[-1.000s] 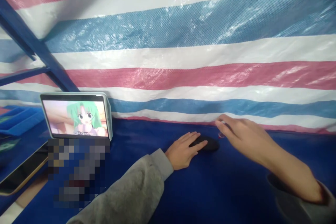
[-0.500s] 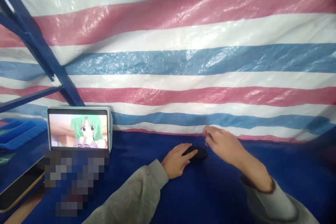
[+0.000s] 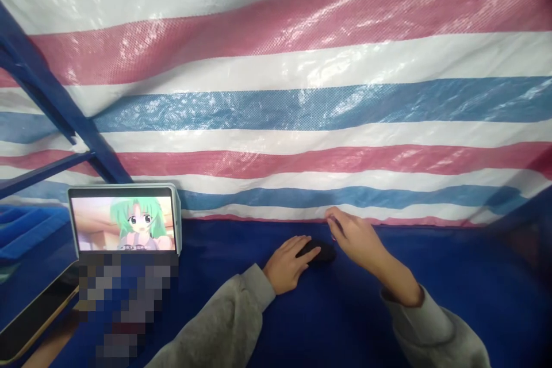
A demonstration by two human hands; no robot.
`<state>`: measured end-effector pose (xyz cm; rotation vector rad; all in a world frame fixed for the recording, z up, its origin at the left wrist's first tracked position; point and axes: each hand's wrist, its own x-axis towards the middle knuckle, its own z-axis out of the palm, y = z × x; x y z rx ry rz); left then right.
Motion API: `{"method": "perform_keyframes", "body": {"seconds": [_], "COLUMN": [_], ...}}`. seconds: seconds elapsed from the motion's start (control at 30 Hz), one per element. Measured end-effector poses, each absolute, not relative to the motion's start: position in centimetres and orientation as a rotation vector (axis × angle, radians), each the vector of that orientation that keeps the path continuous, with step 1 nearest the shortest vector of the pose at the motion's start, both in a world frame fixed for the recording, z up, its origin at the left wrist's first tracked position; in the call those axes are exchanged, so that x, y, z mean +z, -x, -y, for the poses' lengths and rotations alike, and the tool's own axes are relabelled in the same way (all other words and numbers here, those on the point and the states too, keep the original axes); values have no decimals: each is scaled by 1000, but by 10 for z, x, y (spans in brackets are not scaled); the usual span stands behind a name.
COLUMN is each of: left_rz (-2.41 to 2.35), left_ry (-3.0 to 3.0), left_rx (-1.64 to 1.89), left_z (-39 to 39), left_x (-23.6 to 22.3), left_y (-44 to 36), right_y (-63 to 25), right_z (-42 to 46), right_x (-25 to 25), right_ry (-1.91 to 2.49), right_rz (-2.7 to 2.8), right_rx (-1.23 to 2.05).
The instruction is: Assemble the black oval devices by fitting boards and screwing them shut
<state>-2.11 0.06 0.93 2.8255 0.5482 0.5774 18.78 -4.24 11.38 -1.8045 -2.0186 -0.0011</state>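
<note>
On the dark blue table surface lies a small black rounded object [image 3: 321, 250], shaped somewhat like a computer mouse. My left hand [image 3: 288, 264] rests on its left side, thumb and fingers holding it down against the table. My right hand [image 3: 356, 238] is raised just to the right of it, fingers curled and thumb and forefinger brought together in a pinch. Whatever sits in that pinch is too small to make out. Both arms wear grey sleeves.
A tablet [image 3: 125, 221] playing a cartoon stands at the left. In front of it are a phone [image 3: 34, 319], a blurred-out patch and part of a bare forearm [image 3: 54, 348]. Blue trays [image 3: 32, 233] sit far left. A striped tarp [image 3: 302, 109] hangs behind, beside a blue metal frame [image 3: 77, 115].
The view has shifted slightly, and the tablet picture has changed a little. My right hand sits slightly further left in view, still pinched. My left hand stays on the black object.
</note>
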Motion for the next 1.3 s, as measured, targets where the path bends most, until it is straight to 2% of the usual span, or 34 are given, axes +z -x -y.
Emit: {"method": "perform_keyframes", "body": {"seconds": [0.47, 0.7, 1.3], "left_rz": [-561, -552, -539], "left_ry": [-2827, -2827, -2821], "left_rx": [585, 601, 647], "left_z": [2, 0, -2], "left_x": [11, 7, 4], "left_y": [21, 21, 19], "right_y": [-200, -197, -188], "right_z": [42, 49, 49], "right_x": [117, 127, 126], "right_ry": [1952, 1871, 1901], "right_rz": [2084, 2156, 2178], "right_rx": [-14, 51, -48]}}
